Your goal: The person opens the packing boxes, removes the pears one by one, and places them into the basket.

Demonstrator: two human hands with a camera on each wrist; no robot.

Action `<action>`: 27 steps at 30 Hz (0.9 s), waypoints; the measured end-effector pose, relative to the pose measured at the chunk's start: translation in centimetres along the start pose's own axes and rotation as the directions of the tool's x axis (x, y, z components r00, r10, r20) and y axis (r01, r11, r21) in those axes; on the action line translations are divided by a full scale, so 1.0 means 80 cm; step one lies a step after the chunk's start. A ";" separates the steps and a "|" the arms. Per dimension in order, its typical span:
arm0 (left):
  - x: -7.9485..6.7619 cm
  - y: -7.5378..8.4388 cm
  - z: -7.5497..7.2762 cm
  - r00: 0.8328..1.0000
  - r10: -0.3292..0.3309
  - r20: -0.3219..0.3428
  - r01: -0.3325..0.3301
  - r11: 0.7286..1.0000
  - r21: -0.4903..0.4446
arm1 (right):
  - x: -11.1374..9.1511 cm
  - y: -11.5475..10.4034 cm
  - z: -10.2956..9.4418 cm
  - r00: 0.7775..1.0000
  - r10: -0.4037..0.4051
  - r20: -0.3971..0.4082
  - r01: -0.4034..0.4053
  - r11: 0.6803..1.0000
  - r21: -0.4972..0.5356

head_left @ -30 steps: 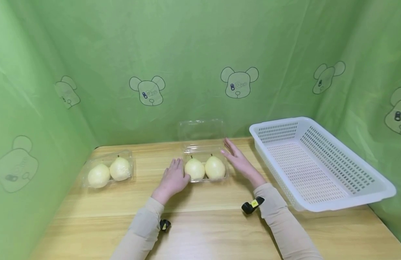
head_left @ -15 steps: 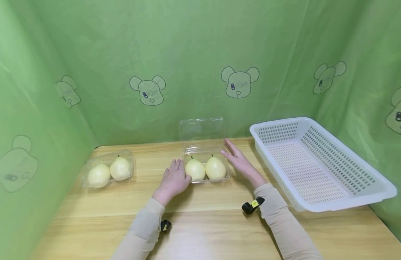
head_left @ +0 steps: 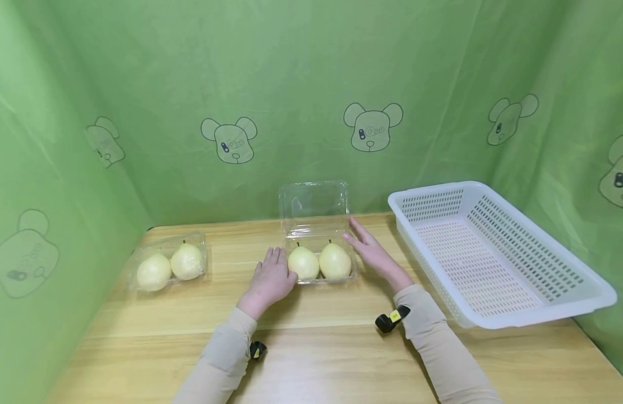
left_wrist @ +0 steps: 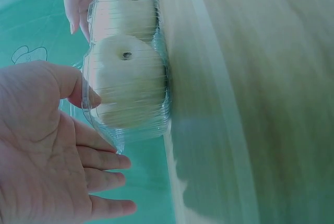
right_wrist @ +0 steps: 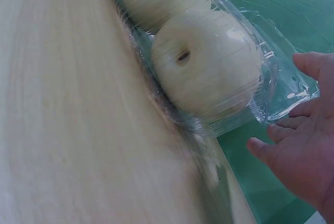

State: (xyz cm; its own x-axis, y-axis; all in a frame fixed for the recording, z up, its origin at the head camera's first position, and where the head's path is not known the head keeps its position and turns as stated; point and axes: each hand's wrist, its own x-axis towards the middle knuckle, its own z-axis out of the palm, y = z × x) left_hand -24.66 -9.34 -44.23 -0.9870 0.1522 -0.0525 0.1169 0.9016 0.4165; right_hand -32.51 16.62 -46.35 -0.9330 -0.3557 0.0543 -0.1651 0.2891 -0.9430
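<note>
Two pale yellow pears, a left one [head_left: 303, 264] and a right one [head_left: 335, 262], sit side by side in a clear plastic clamshell box with its lid [head_left: 315, 206] raised at the back. My left hand [head_left: 268, 278] lies along the box's left side, fingers extended; in the left wrist view its thumb [left_wrist: 93, 97] touches the rim by the nearer pear [left_wrist: 130, 80]. At the right side is my right hand [head_left: 370, 249], fingers also extended. The right wrist view shows those fingers close to the box's end beside a pear [right_wrist: 206, 65]; contact is unclear.
Another clear box [head_left: 204, 255] with two pears, a front one [head_left: 153, 273] and a rear one [head_left: 187, 262], rests on the left of the wooden table [head_left: 311, 359]. To the right stands a white slotted basket [head_left: 422, 258]. Green curtain [head_left: 301, 73] encloses the back and sides.
The raised lid has tilted slightly further upright, its top edge now a little higher. Both hands stay almost where they were at the box's sides.
</note>
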 end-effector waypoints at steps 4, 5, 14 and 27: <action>0.000 -0.001 0.002 1.000 0.004 -0.003 -0.004 1.000 0.002 | 0.001 0.005 0.001 1.000 -0.005 -0.007 0.005 1.000 -0.008; 0.000 -0.002 0.002 1.000 0.004 -0.002 -0.004 1.000 0.003 | 0.000 0.004 0.001 1.000 -0.007 -0.005 0.006 1.000 -0.011; 0.001 -0.001 0.001 1.000 0.001 0.004 -0.001 1.000 0.004 | -0.002 0.003 0.001 1.000 0.006 -0.008 -0.006 1.000 -0.028; 0.001 -0.002 0.003 1.000 0.007 0.000 -0.007 1.000 -0.006 | 0.001 0.007 0.001 1.000 0.020 0.002 -0.020 1.000 0.002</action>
State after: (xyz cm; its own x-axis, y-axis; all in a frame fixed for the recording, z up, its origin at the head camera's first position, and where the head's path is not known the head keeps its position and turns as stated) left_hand -24.71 -9.41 -44.50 -0.9860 0.1589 -0.0495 0.1236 0.8981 0.4220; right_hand -32.66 16.69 -46.89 -0.9355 -0.3515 0.0350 -0.1459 0.2944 -0.9445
